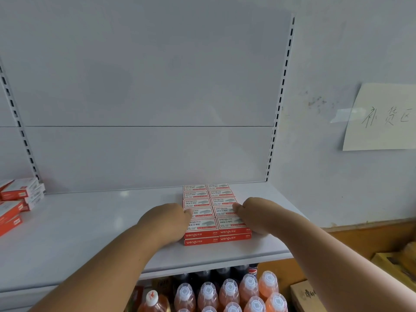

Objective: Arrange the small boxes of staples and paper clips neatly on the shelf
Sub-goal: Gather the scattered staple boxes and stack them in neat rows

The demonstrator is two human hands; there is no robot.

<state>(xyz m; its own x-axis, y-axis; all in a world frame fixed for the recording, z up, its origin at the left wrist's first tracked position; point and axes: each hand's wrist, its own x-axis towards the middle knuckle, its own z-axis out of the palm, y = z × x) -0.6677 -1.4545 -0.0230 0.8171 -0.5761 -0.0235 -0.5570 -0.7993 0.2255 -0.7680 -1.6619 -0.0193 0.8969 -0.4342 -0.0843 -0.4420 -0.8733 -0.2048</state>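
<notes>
Boxes in red and white (pixel 16 199) sit loosely piled at the far left edge of the frame, on the same white shelf (pixel 90 226), some lying at angles to one another; what they hold cannot be read from here. They look like the part of the job not yet done.

Moving right, toward the centre of the frame, the left hand (pixel 165 221) presses against the left side of the staple block (pixel 216 212), thumb lying on top of a box. How far the other fingers curl is hidden behind the hand, so the grip there cannot be told.

The block itself is a tidy set of staple boxes, two columns running from the shelf's front edge back to the rear panel, and two layers deep at the front. Edges line up closely, so this group seems nearly finished.

On the block's right side the right hand (pixel 253 213) mirrors the left, thumb over a top box, palm against the side; its grip is equally unclear. Both hands appear to be squaring the block.

Below the shelf, in the lower middle of the frame, stand capped orange drink bottles (pixel 229 291). A handwritten paper note (pixel 382 118) is taped to the wall at the right.
</notes>
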